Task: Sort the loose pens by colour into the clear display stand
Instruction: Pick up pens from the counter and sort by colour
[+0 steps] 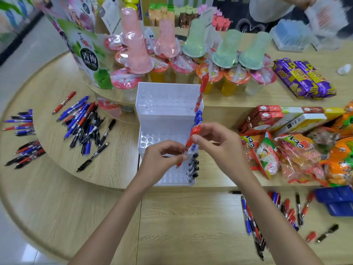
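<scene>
Pen, red (pixel 191 137), one, retractable with a clip at the upper end and a clear lower barrel, held tilted in the air over the right-hand end of the clear display stand (pixel 164 115). The left hand (pixel 162 155) pinches the lower barrel between thumb and forefinger with its other fingers curled under. The right hand (pixel 217 138) pinches the clip end between thumb and forefinger, its remaining fingers loosely bent behind. The two-handed hold probably serves to steer the tip into one small hole. The stand is stepped in three tiers, each drilled with rows of round holes, and it stands at the near edge of the upper table (pixel 114 169), facing the person. Filling runs from the right-hand end and one colour appears to go to each tier. A single upright red pen (pixel 202 87) occupies the top tier, blue pens (pixel 198 118) the middle and black pens (pixel 193 166) the bottom. The held pen therefore likely belongs on the top tier. Most holes are unfilled, so the task looks to be at an early stage. A mixed pile of loose pens (pixel 86 125) lies toward the table's left edge. More scattered pens (pixel 254 219) lie at the right of the lower table. Snack packets (pixel 286 150) crowd the right edge beside the stand.
</scene>
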